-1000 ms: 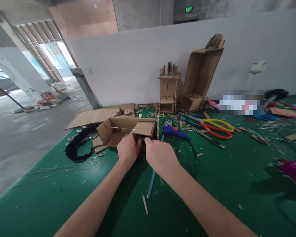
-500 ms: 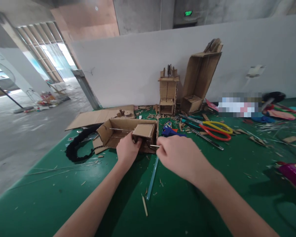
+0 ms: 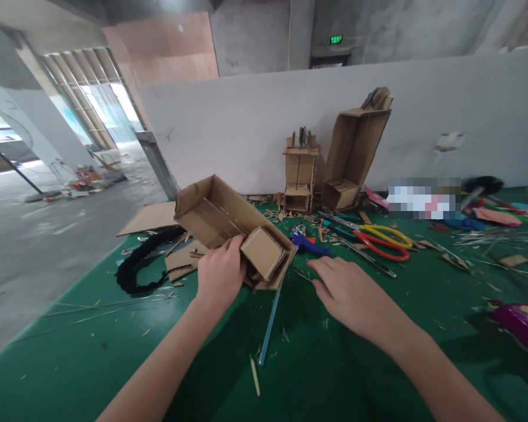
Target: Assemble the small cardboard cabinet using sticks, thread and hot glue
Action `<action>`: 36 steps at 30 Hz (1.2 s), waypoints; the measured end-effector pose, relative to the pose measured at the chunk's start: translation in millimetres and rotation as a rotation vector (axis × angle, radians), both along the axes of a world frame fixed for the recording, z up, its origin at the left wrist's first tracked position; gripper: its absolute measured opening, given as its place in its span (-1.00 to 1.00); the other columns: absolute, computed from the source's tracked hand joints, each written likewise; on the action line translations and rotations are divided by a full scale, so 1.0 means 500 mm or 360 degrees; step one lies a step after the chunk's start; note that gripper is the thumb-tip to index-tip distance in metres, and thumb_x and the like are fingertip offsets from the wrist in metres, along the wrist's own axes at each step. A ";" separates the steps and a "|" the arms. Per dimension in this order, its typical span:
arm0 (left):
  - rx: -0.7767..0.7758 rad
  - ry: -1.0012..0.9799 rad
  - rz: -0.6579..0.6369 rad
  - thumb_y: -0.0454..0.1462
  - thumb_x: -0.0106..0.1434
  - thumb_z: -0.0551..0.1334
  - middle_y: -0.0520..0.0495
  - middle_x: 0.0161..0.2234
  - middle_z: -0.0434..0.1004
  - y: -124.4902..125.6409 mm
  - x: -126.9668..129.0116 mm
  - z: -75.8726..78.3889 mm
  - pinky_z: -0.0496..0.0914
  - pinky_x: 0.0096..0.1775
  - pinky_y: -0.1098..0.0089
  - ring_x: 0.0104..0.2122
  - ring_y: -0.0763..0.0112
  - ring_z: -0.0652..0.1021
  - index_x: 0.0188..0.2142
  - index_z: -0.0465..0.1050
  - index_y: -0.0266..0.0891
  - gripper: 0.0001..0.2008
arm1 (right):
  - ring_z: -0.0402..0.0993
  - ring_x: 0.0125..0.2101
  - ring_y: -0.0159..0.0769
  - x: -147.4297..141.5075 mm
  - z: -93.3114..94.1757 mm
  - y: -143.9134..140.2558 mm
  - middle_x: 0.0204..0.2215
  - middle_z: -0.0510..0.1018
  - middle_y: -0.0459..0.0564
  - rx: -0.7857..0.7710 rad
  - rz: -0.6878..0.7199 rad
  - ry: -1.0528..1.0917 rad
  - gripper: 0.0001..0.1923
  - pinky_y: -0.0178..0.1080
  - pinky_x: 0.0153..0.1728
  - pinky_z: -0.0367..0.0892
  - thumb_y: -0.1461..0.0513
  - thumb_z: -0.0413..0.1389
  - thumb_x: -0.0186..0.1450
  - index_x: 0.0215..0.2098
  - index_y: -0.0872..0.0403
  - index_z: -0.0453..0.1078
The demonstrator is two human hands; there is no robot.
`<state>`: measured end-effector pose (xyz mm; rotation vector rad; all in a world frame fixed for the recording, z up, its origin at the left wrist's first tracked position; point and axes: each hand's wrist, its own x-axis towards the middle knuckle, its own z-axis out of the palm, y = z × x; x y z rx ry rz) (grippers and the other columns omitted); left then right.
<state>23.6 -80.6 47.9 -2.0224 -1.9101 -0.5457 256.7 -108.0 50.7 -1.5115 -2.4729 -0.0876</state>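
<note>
My left hand (image 3: pixel 222 266) is closed on a long open cardboard box (image 3: pixel 193 208), tilted with its left end raised off the table. Fixed in its right end is a smaller cardboard block (image 3: pixel 264 252), beside my fingers. Two thin rods run lengthwise inside the box. My right hand (image 3: pixel 347 290) is apart from the box, low over the table on its right, thumb and forefinger parted with nothing visible gripped. A blue glue gun (image 3: pixel 310 245) lies just beyond those fingertips. Below the box is a translucent blue glue stick (image 3: pixel 270 328).
Against the white wall stand a small cardboard model (image 3: pixel 300 170) and a taller cardboard box (image 3: pixel 356 149). Scissors (image 3: pixel 387 241) with red and yellow handles lie right of centre. A black fuzzy strip (image 3: pixel 129 275) curls at left. A short pointed wooden stick (image 3: pixel 255 375) lies in front.
The box has been lifted and tilted in my left hand, its left end rising. My right hand has moved away to the right, and the thin stick it held no longer shows in it.
</note>
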 end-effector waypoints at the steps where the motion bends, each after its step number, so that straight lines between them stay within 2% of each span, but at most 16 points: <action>1: 0.0079 0.0069 -0.0052 -0.37 0.14 0.10 -0.17 -0.21 0.59 -0.001 -0.004 0.003 0.35 -0.25 0.29 -0.26 0.13 0.57 -0.01 0.36 -0.23 -0.61 | 0.41 -0.21 -0.17 -0.005 0.009 -0.002 -0.21 0.50 0.09 0.0055 0.0012 0.0109 -0.72 -0.11 -0.24 0.32 0.32 -0.10 0.31 -0.09 0.11 0.36; 4: 0.0310 0.0215 -0.0255 -0.42 0.17 0.06 -0.20 -0.22 0.59 -0.005 -0.019 0.011 0.34 -0.21 0.28 -0.27 0.17 0.56 -0.01 0.37 -0.30 -0.62 | 0.41 -0.16 -0.20 -0.024 0.040 -0.014 -0.12 0.48 0.08 0.0180 0.0047 0.0453 -0.67 -0.14 -0.19 0.33 0.30 -0.10 0.32 0.03 0.10 0.27; 9: 0.0526 0.0346 -0.0555 -0.43 0.21 0.01 -0.25 -0.21 0.58 -0.014 -0.033 0.003 0.33 -0.28 0.27 -0.34 0.19 0.54 0.02 0.30 -0.40 -0.63 | 0.41 -0.15 -0.26 -0.062 0.063 -0.033 -0.13 0.47 0.06 0.0162 0.0290 0.0734 -0.70 -0.21 -0.17 0.34 0.29 -0.11 0.33 0.00 0.08 0.27; 13: 0.0636 0.0276 -0.0691 -0.46 0.26 -0.04 -0.22 -0.15 0.56 -0.018 -0.029 -0.010 0.32 -0.23 0.28 -0.30 0.26 0.55 0.02 0.24 -0.34 -0.66 | 0.43 -0.22 -0.29 -0.093 0.048 -0.029 -0.15 0.49 0.02 0.0125 0.0324 0.0741 -0.69 -0.22 -0.20 0.35 0.26 -0.08 0.33 0.02 0.07 0.28; 17: 0.0726 0.0200 -0.0773 -0.49 0.26 -0.02 -0.18 -0.17 0.57 -0.018 -0.024 -0.015 0.31 -0.25 0.32 -0.34 0.33 0.55 -0.16 0.24 -0.27 -0.78 | 0.46 -0.30 -0.31 -0.109 0.025 -0.023 -0.18 0.51 0.01 0.0184 0.0253 0.0759 -0.65 -0.26 -0.33 0.36 0.19 -0.04 0.33 0.06 0.10 0.25; 23: 0.0819 0.0151 -0.0892 -0.52 0.22 0.02 -0.21 -0.17 0.57 -0.017 -0.028 -0.021 0.33 -0.26 0.31 -0.38 0.34 0.55 -0.23 0.21 -0.25 -0.81 | 0.48 -0.43 -0.35 -0.107 0.008 -0.025 -0.29 0.56 -0.02 0.0359 0.0185 0.0765 -0.73 -0.29 -0.45 0.29 0.19 -0.03 0.32 -0.06 0.12 0.35; 29: 0.0805 0.0076 -0.0993 -0.53 0.17 0.03 -0.24 -0.16 0.56 -0.018 -0.035 -0.026 0.35 -0.19 0.28 -0.20 0.30 0.55 -0.23 0.22 -0.27 -0.78 | 0.46 -0.55 -0.33 -0.110 0.009 -0.032 -0.49 0.55 -0.09 0.0474 0.0132 0.0675 -0.79 -0.29 -0.54 0.18 0.20 -0.03 0.31 -0.19 0.09 0.39; 32: 0.0818 0.0082 -0.1025 -0.53 0.18 0.03 -0.27 -0.19 0.56 -0.020 -0.037 -0.024 0.36 -0.18 0.29 -0.19 0.30 0.55 -0.26 0.24 -0.29 -0.81 | 0.43 -0.60 -0.32 -0.116 0.021 -0.040 -0.56 0.52 -0.09 0.0373 0.0051 0.0621 -0.78 -0.29 -0.58 0.11 0.18 -0.05 0.31 -0.21 0.08 0.38; 36: 0.0801 0.0049 -0.1072 -0.51 0.20 0.03 -0.26 -0.20 0.56 -0.020 -0.038 -0.023 0.36 -0.18 0.31 -0.19 0.32 0.55 -0.32 0.25 -0.26 -0.84 | 0.38 -0.63 -0.34 -0.123 0.049 -0.048 -0.62 0.48 -0.13 -0.0114 -0.0010 0.0760 -0.67 -0.32 -0.60 0.11 0.14 -0.02 0.29 -0.01 0.03 0.32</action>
